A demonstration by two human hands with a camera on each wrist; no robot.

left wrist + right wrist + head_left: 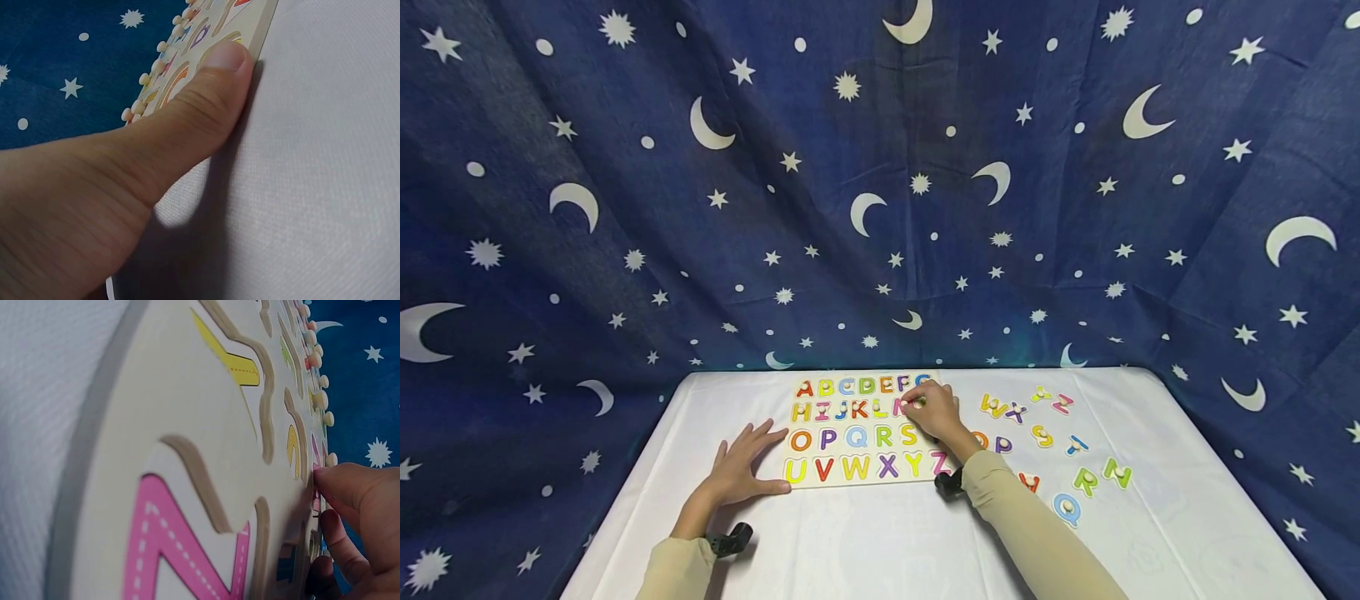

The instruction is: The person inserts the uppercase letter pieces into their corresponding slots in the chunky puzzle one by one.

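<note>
The wooden alphabet puzzle board [850,483] lies on the table, knobbed letters in its upper rows and printed recesses in its lower ones. With its thumb on the near left corner and its fingertips at the left edge, my left hand [741,467] rests spread against the board. In the left wrist view the thumb [212,81] lies on the rim. My right hand [936,412] is over the second row's right end and pinches the pink letter M [897,407], beside the green letter L [880,408]. The hand hides the recesses under it.
Loose knobbed letters lie right of the board, among them a blue Q [1067,508], a green R [1085,481], a green N [1117,472] and a pink Z [1062,403]. A dark starry curtain [880,208] hangs behind the white-covered table [850,542].
</note>
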